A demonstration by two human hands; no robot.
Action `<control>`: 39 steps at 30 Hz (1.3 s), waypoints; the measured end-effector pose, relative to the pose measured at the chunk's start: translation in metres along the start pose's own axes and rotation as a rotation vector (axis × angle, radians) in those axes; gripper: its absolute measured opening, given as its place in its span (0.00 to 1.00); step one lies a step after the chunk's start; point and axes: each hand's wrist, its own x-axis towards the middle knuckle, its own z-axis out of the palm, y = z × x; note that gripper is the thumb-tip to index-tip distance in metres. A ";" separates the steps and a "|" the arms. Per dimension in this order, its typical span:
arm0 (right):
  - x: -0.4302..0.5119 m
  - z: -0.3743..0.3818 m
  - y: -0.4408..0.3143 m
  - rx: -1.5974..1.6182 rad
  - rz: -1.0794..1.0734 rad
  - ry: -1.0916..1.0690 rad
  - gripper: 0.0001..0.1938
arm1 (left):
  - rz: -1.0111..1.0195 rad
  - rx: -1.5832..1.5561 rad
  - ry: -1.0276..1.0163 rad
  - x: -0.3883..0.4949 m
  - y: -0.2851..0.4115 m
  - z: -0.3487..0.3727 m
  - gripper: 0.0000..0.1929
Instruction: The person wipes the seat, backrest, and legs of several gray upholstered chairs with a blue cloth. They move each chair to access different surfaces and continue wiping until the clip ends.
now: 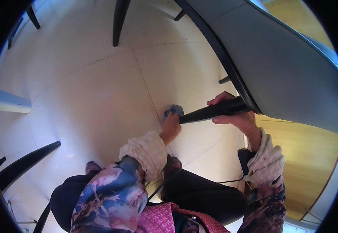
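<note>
My left hand (171,126) is down by the narrow foot of a black tapered chair leg (206,113), closed around a crumpled blue cloth (177,109). Part of the cloth is hidden behind the fingers, and the cloth sits against or right beside the leg's tip. Higher up, my right hand (241,118) grips the thick top of the same leg, thumb on the near side and fingers on the far side. Above it is the chair's grey upholstered body (273,58), with a black rim (230,64) along its lower edge.
Other black furniture legs stand at the top (120,23) and at the left (29,163). A pale leg or post (9,100) is at the left edge. Light floor tiles (99,87) lie below. A black device (243,160) with a cable hangs by my right sleeve. Yellowish wood (297,163) is at the right.
</note>
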 end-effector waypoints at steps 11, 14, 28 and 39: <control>-0.003 0.002 -0.004 0.279 -0.104 -0.008 0.21 | -0.360 -0.931 -0.077 -0.033 0.084 -0.084 0.10; -0.006 0.002 -0.004 0.259 -0.121 0.014 0.20 | -0.434 -1.066 0.018 -0.017 0.072 -0.167 0.10; -0.007 0.014 -0.003 0.343 -0.054 0.142 0.20 | 0.512 -0.001 0.742 0.056 0.125 -0.416 0.22; -0.007 0.016 -0.013 0.325 0.015 0.176 0.18 | 0.726 0.059 0.898 0.054 0.142 -0.430 0.15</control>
